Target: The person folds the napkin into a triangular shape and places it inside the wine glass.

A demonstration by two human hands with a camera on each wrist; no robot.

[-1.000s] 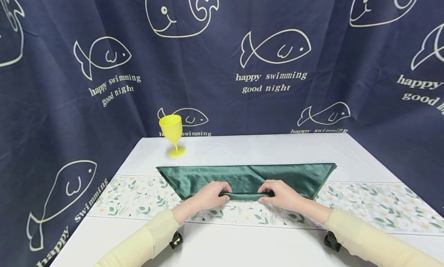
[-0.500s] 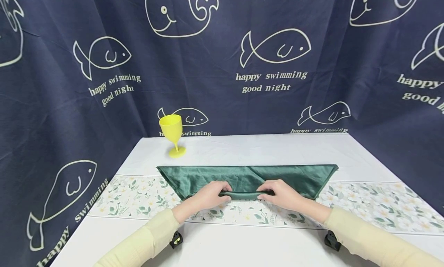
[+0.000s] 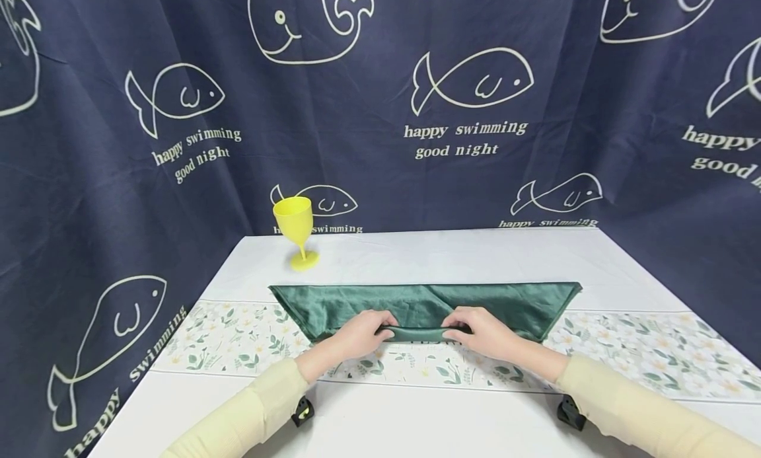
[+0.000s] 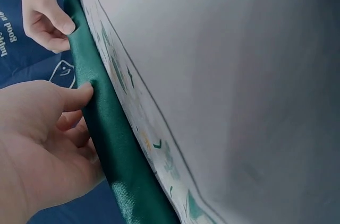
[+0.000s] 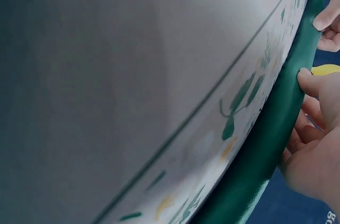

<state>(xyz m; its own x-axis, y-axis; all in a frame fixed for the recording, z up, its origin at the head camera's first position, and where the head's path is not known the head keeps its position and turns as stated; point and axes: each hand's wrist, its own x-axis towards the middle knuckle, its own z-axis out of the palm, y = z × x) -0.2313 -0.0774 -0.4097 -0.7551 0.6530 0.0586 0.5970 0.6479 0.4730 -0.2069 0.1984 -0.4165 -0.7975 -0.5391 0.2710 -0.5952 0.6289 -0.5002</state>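
Note:
A shiny dark green cloth (image 3: 416,303) lies across the table's floral strip, wide at its far edge and rolled along its near edge. With thumb and fingers my left hand (image 3: 359,332) pinches the rolled edge a little left of its middle. My right hand (image 3: 481,332) grips the same roll to the right, a short stretch of it showing between the two hands. In the left wrist view the roll (image 4: 106,112) runs as a smooth tube under the thumb. The right wrist view shows the thumb on the near side of the roll (image 5: 281,102), fingers behind.
A yellow goblet (image 3: 294,223) stands upright at the back left of the white table (image 3: 452,256), beyond the cloth. Dark blue curtains (image 3: 380,167) with fish drawings hang behind and at both sides. Black devices (image 3: 303,412) sit under both wrists.
Both hands stay almost in place on the roll, with only slight finger shifts. The cloth's far right corner has moved slightly right and down. The goblet has not moved.

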